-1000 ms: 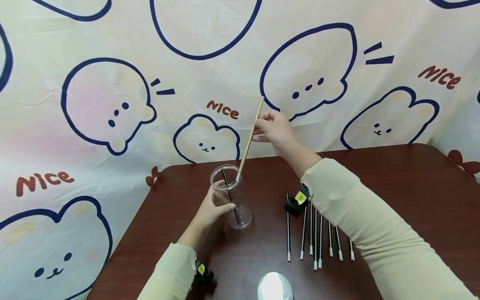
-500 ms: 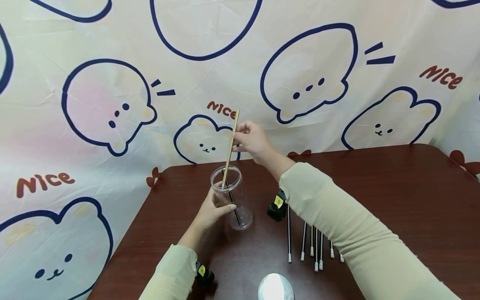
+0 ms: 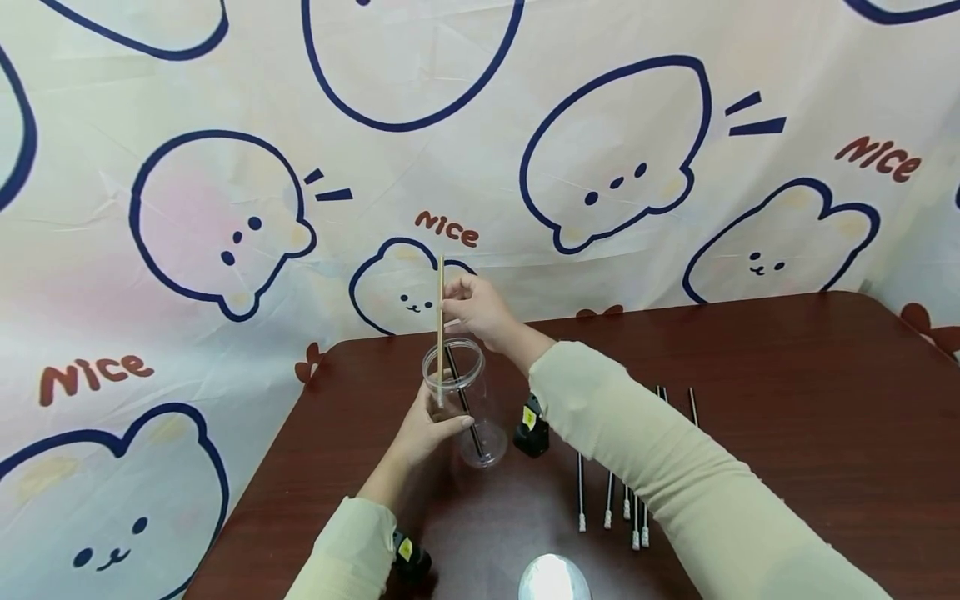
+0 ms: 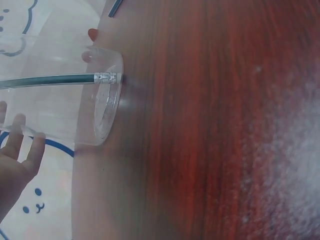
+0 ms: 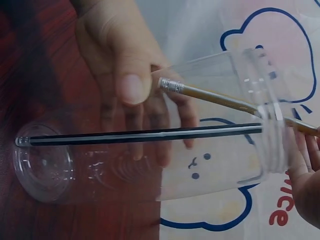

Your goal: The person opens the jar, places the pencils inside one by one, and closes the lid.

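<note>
A clear plastic jar (image 3: 480,404) stands on the table, and my left hand (image 3: 422,427) grips it from the left with the thumb across its near side. Inside leans a black pencil (image 5: 150,136), its silver-banded end at the jar's bottom. My right hand (image 3: 480,312), above the rim, pinches a gold pencil (image 3: 441,312) between thumb and fingers. The gold pencil's eraser end is down inside the jar, well above the bottom. In the left wrist view, the fingers of my left hand (image 4: 20,160) lie along the jar's side; its mouth is out of frame there.
Several black pencils (image 3: 581,492) lie on the brown table (image 3: 787,400) to the right, partly hidden by the right sleeve (image 3: 660,450). A shiny silver dome-shaped thing (image 3: 555,577) sits at the near edge. A cartoon-printed cloth (image 3: 615,275) hangs behind the table.
My right hand has moved left and down, bringing the gold pencil from the right of the rim into the jar. The pencil is more upright. My left hand and the jar have stayed in place.
</note>
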{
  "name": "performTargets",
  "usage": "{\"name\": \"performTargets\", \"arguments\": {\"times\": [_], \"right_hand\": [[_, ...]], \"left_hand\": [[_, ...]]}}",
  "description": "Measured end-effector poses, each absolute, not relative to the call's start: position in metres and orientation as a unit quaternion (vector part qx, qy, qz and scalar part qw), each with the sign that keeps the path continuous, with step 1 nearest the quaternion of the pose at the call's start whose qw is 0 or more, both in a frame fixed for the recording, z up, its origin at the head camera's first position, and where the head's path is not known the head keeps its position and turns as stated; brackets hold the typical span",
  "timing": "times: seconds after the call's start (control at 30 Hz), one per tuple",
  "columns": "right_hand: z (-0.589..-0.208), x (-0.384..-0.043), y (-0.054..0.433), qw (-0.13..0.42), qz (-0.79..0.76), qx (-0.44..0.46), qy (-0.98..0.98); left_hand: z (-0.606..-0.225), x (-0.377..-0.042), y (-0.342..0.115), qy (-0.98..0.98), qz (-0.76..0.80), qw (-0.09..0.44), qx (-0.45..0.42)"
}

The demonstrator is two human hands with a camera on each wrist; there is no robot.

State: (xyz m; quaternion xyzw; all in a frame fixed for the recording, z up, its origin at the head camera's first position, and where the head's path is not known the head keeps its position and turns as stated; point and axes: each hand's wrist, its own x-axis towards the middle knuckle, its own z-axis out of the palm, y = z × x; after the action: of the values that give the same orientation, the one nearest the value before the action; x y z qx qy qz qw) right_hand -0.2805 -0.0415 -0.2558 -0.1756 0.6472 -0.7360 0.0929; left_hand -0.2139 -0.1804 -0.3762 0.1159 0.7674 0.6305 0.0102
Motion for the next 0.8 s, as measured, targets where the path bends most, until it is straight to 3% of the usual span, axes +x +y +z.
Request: {"name": "performTargets", "arguments": {"times": [0.3, 0.8], "right_hand": [[-0.264, -0.282, -0.044, 0.094, -0.721, -0.182, 0.662], [-0.270, -0.287, -0.038, 0.047, -0.724, -0.212, 0.655]], "left_hand": [[-0.373, -0.213, -0.180, 0.776, 0.622, 0.011, 0.105], [-0.379, -0.218, -0.181, 0.786, 0.602, -0.022, 0.135]]}}
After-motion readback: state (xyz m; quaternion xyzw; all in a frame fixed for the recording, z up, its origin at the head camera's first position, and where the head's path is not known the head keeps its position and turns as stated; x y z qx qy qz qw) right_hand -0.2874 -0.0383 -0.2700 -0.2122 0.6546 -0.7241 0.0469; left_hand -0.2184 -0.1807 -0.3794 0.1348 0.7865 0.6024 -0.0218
